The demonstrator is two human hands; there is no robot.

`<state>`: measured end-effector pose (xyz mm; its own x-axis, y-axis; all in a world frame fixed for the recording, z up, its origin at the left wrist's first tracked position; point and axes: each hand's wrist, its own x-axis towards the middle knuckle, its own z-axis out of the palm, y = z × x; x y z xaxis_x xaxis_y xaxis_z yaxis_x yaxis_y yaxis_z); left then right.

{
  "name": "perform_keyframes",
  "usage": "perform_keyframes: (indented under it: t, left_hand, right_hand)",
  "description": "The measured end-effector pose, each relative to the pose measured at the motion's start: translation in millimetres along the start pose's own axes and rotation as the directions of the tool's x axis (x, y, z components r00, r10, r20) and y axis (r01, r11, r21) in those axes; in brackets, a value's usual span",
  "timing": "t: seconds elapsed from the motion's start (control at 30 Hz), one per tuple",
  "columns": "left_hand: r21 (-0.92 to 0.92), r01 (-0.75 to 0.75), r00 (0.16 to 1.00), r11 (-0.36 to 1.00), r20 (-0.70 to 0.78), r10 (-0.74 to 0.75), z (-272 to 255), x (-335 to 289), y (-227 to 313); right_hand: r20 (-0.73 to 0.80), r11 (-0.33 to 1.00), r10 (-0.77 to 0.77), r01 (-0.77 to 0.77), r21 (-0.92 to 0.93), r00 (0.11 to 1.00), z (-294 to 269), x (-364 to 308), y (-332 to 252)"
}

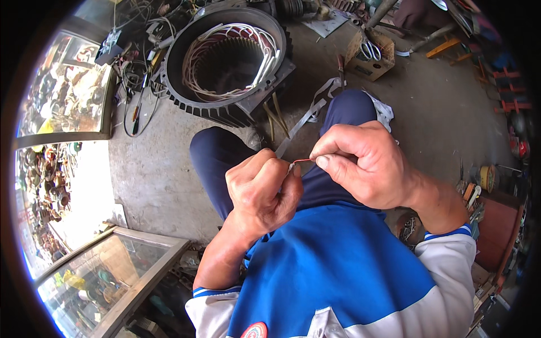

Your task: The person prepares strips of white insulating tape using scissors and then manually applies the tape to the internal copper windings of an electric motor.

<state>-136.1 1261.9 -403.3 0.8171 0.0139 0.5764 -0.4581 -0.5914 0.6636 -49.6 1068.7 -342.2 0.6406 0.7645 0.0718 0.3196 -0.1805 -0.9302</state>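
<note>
From where I stand, the seated worker's left hand [259, 191] and right hand [369, 166] meet at the picture's centre, each pinching the thin red wire [303, 160] between thumb and forefinger, probably to keep the short span steady. The heavy motor casing [228, 110] sits at eleven o'clock from them, presumably within reach: dark, rough, finned metal around a ring of glossy white leads [194, 50]. Limp whitish tape [310, 115] trails at twelve.

Blu/wht top [344, 253], dk-blu trousers [213, 163]
</note>
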Motion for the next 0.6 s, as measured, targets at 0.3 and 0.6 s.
perform_keyframes:
  t: [0.3,0.6]
  left_hand:
    - [0.012,-0.017,0.999,1.000,0.039,0.016,-10.6,2.4,4.2]
    - [-0.147,0.029,0.968,0.989,0.252,0.009,-18.1,3.7,9.5]
  right_hand:
    - [-0.095,0.927,-0.289,0.254,-0.275,0.953,18.1,-14.2,-11.3]
    - [0.076,0.999,0.008,-0.006,-0.036,0.997,-2.5,-9.0,0.8]
